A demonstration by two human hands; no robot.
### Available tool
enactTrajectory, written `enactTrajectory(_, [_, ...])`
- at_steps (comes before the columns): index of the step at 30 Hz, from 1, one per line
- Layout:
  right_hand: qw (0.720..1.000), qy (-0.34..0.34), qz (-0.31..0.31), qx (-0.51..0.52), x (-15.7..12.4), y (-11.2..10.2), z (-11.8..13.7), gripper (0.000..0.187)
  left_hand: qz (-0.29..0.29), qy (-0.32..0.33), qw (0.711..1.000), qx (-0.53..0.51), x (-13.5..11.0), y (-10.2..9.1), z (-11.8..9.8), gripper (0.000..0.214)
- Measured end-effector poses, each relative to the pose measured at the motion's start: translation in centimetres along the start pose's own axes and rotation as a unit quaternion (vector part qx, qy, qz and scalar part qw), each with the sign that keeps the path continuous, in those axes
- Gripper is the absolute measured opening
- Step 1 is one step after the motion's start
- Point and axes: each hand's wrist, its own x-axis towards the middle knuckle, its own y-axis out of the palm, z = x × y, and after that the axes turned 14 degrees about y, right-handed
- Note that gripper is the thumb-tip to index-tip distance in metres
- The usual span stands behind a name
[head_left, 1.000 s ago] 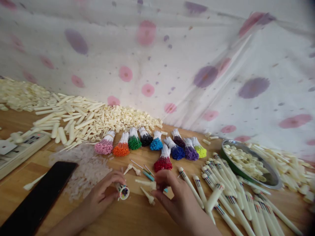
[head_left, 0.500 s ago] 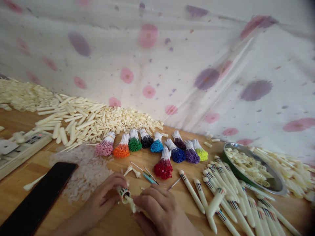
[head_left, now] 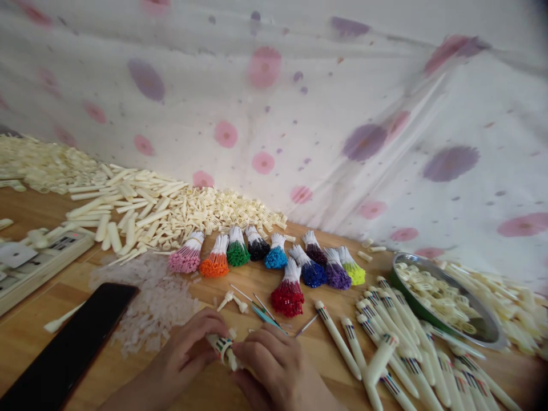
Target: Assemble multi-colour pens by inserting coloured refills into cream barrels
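My left hand (head_left: 192, 348) grips a cream multicolour pen barrel (head_left: 221, 346), its end with coloured sliders turned toward my right hand. Pinched in my right hand (head_left: 274, 359) is a small cream plastic piece (head_left: 232, 361), which meets the open end of the barrel; its far part is hidden by my fingers. Just beyond my hands lie two small cream cone-tipped pieces (head_left: 231, 301) and a few loose refills (head_left: 266, 314). Past them stand bundles of refills, among them a red bundle (head_left: 288, 291) and a pink bundle (head_left: 186, 255).
Cream pen parts (head_left: 171, 211) are heaped along the back. Several multicolour pens (head_left: 398, 337) lie at right beside a green-sided metal bowl (head_left: 492, 337) of clip pieces. At left are clear plastic bits (head_left: 145, 297), a black phone (head_left: 72, 348) and a power strip (head_left: 47, 268).
The small cream piece now sits closer against the barrel's end, and my hands have come slightly nearer each other. The whole view has shifted a little.
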Motion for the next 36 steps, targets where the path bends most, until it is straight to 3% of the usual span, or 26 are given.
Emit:
enactTrajectory(8, [0.999,0.037,-0.022,0.014,-0.3,0.7,-0.2,0.025,-0.032,0.021,0.999,0.019,0.3,0.4,-0.5,0.032])
enactTrajectory(15, [0.997,0.024,-0.038,-0.062,-0.4,0.3,-1.3,0.042,-0.051,0.066,0.993,0.086,0.0,0.8,-1.2,0.017])
enactTrajectory(20, [0.991,0.030,-0.097,-0.085,-1.0,1.2,-2.2,0.044,-0.019,0.085,0.984,0.153,0.2,1.3,-1.9,0.023])
enactTrajectory(23, [0.989,0.097,-0.102,-0.043,-1.4,2.3,-2.5,0.040,0.000,0.095,0.977,0.193,0.7,1.5,-2.1,0.017])
enactTrajectory(25, [0.976,0.197,-0.074,0.050,-1.6,3.2,-2.5,0.039,0.001,0.105,0.967,0.234,1.0,1.9,-2.0,0.014])
enactTrajectory(28, [0.918,0.351,-0.038,0.180,-1.8,4.5,-2.7,0.041,-0.003,0.125,0.941,0.313,1.1,2.8,-1.7,0.016])
enactTrajectory(32, [0.871,0.429,-0.018,0.241,-1.7,5.5,-4.2,0.046,-0.011,0.124,0.906,0.404,2.0,4.3,-1.5,0.024])
enactTrajectory(33, [0.862,0.439,-0.014,0.254,-1.6,5.4,-4.8,0.047,-0.010,0.107,0.911,0.398,2.4,4.4,-1.7,0.025])
enactTrajectory(36, [0.850,0.449,-0.014,0.276,-1.2,3.9,-6.2,0.049,0.017,0.018,0.964,0.266,4.1,3.8,-2.4,0.026])
